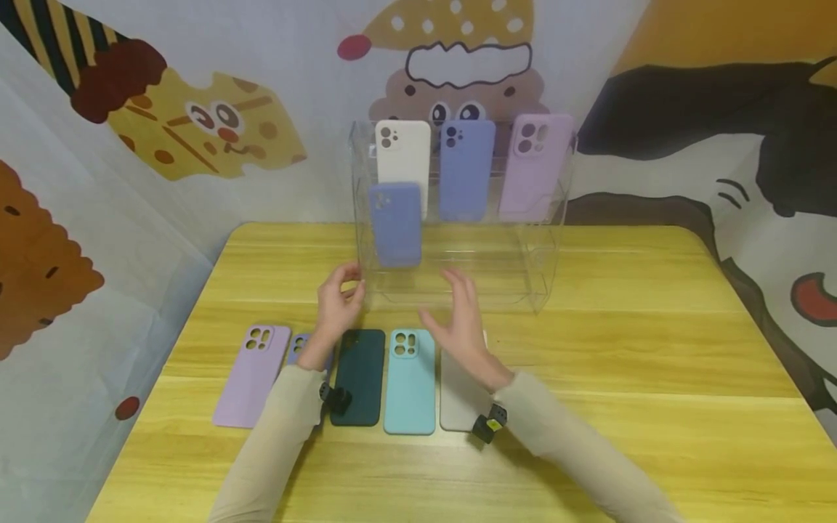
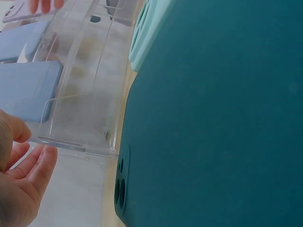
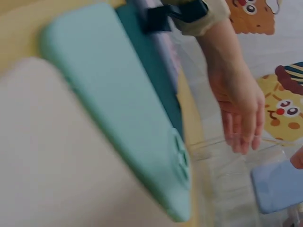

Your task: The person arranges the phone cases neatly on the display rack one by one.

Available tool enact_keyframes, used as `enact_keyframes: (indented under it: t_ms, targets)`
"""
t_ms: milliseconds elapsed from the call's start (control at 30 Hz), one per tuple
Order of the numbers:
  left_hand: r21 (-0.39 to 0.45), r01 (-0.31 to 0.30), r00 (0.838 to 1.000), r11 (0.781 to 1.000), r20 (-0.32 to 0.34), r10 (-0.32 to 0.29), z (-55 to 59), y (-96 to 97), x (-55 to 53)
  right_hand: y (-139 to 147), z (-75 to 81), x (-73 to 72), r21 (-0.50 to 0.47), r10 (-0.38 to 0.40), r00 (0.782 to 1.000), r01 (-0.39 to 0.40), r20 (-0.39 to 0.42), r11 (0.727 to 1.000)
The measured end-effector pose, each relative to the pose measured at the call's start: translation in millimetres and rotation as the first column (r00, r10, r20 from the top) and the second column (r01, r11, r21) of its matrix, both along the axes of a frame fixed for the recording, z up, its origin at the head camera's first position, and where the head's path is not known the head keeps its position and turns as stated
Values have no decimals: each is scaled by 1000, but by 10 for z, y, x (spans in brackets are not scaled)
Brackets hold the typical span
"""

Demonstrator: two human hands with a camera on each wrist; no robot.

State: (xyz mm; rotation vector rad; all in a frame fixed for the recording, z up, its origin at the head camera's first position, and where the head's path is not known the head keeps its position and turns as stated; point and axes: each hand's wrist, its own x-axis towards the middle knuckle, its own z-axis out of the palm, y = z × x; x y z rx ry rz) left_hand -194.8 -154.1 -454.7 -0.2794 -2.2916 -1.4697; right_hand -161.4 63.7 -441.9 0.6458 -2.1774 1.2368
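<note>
My left hand (image 1: 338, 309) is at the left side wall of a clear acrylic display rack (image 1: 458, 298). Its fingers (image 2: 40, 168) look fairly straight beside the wall's edge; whether they touch it I cannot tell. In front of the rack, my right hand (image 1: 463, 330) holds nothing, thumb spread from the fingers. A blue phone case (image 1: 397, 225) leans at the left of the rack's lower tier. On the upper tier stand a white phone case (image 1: 402, 156), another blue phone case (image 1: 466, 171) and a lilac phone case (image 1: 535, 171).
On the yellow wooden table (image 1: 621, 436) lies a row: a lilac case (image 1: 251, 378), a partly covered blue case (image 1: 301, 345), a dark green case (image 1: 358, 378), a turquoise case (image 1: 410, 388) and a pale grey case (image 1: 459, 399) under my right hand. A cartoon-print cloth (image 1: 294, 43) hangs behind.
</note>
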Motion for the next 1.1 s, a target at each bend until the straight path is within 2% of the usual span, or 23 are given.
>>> enact_keyframes:
  t_ms: [233,367,467,633,667,767,867,900,933,1100]
  targets:
    - [-9,-6,1000,1000,-4,6,8,5,0,160,-152,218,75,11,987,-23,158,997]
    - [2,0,1000,1000,-5,1,14,8,6,234,-214,296,130,-32,957,-6,288,992]
    - [10,3,1000,1000,-4,-3,11,10,7,275,-249,334,179,-80,931,16,357,984]
    - [5,-4,1000,1000,-17,4,-1,12,7,311,-283,371,275,-144,918,40,370,961]
    - [6,-6,1000,1000,-13,6,45,28,34,314,-286,375,291,-154,917,43,369,956]
    - [2,-5,1000,1000,-11,5,40,24,33,320,-285,390,350,-192,909,56,369,935]
    - [1,-2,1000,1000,5,2,39,23,30,325,-285,401,402,-228,892,57,391,914]
    - [-1,-1,1000,1000,3,1,-10,5,1,327,-286,402,417,-239,885,56,400,907]
    - [0,0,1000,1000,3,0,-10,5,0,329,-292,401,430,-248,878,54,409,901]
    - [31,14,1000,999,-22,-14,-15,-1,0,333,-304,370,479,-272,856,32,439,877]
